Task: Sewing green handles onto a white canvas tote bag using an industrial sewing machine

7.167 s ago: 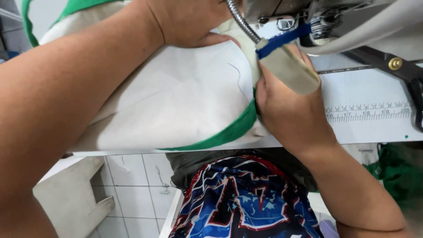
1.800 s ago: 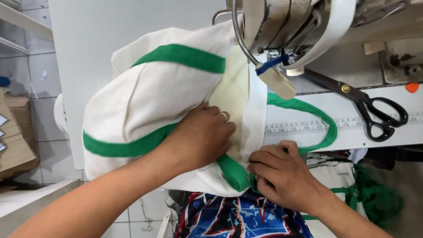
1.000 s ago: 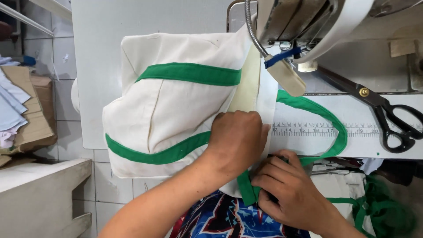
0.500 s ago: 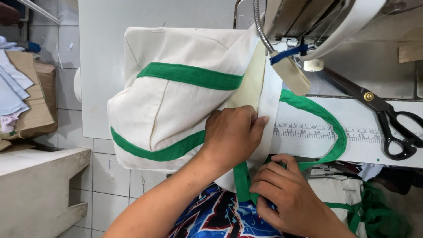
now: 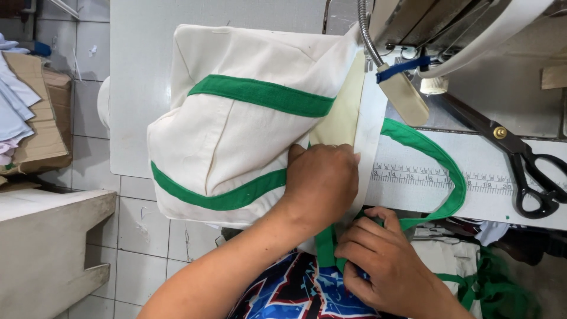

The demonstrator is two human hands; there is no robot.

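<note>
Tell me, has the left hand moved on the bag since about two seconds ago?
Yes. The left hand has slid right across the bag, toward the printed ruler on the table.

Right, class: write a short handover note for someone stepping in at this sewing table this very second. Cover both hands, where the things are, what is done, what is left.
Left hand: pressed flat on the cream bag, at its edge by the sewing machine.
Right hand: pinching the green strap at the table's near edge.
Things: bag lies on the table, its edge toward the machine; strap loops over the printed ruler; scissors lie to the right.
Done: green bands already run along the bag's side.
Left: the pinched strap end looks not yet under the needle.
</note>
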